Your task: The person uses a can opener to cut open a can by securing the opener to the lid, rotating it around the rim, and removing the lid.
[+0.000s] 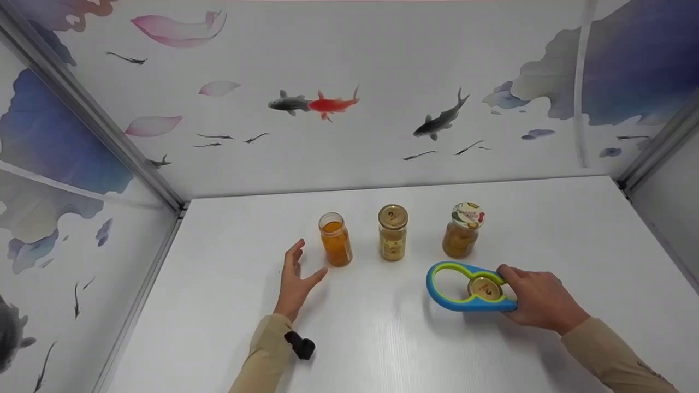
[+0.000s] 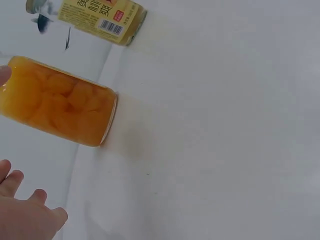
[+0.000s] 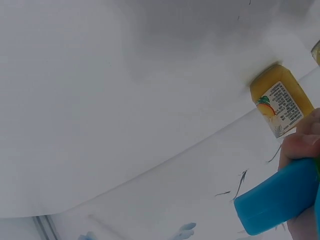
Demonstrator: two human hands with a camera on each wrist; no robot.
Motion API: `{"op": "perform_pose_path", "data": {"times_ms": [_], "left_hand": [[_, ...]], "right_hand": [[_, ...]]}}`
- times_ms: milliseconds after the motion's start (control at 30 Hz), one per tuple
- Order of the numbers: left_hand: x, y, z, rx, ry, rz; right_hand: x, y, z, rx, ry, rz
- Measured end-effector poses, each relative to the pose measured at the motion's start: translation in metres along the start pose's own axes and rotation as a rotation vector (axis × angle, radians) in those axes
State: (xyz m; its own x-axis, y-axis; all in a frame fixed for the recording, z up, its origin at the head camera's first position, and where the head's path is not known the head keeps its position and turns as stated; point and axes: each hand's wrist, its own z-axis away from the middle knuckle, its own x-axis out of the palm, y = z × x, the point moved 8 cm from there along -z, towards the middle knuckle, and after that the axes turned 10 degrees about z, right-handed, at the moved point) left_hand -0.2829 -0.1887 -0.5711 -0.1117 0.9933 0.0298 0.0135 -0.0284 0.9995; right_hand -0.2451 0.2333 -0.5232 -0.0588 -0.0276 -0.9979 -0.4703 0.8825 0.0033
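My right hand [image 1: 538, 297] grips the handle end of a blue and green jar opener [image 1: 445, 300], held over the right part of the table. A gold lid [image 1: 485, 289] sits within the opener's smaller ring. Left of the jars, my left hand [image 1: 295, 284] has its fingers spread and its thumb apart, beside a glass jar of orange fruit [image 1: 337, 245]. That jar stands upright with its mouth uncovered. In the left wrist view, fruit pieces show through the jar's glass [image 2: 60, 102], with a gap between it and most of my fingers.
A jar with a gold lid [image 1: 392, 234] stands in the middle of the row. To its right is a jar with a patterned white lid [image 1: 461, 232], just beyond the opener. The white table [image 1: 371, 338] meets a printed back wall [image 1: 377, 153] and side walls.
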Motion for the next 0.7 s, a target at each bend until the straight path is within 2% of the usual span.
{"op": "perform_pose_path", "data": {"times_ms": [167,267,600,700], "left_hand": [[-0.002,-0.005,0.015,-0.012,0.043,0.026],[0.003,-0.004,0.022,-0.005,0.029,0.032],[0.043,-0.007,0.038,-0.026,-0.148,0.036],[0.058,-0.009,0.041,-0.043,-0.193,0.072]], "right_hand": [[-0.002,-0.001,-0.001,0.005,0.006,-0.006],[-0.004,-0.002,-0.001,0.003,0.019,-0.005],[-0.006,-0.012,-0.006,-0.029,0.035,-0.015],[-0.006,-0.017,-0.008,-0.042,0.04,-0.013]]}}
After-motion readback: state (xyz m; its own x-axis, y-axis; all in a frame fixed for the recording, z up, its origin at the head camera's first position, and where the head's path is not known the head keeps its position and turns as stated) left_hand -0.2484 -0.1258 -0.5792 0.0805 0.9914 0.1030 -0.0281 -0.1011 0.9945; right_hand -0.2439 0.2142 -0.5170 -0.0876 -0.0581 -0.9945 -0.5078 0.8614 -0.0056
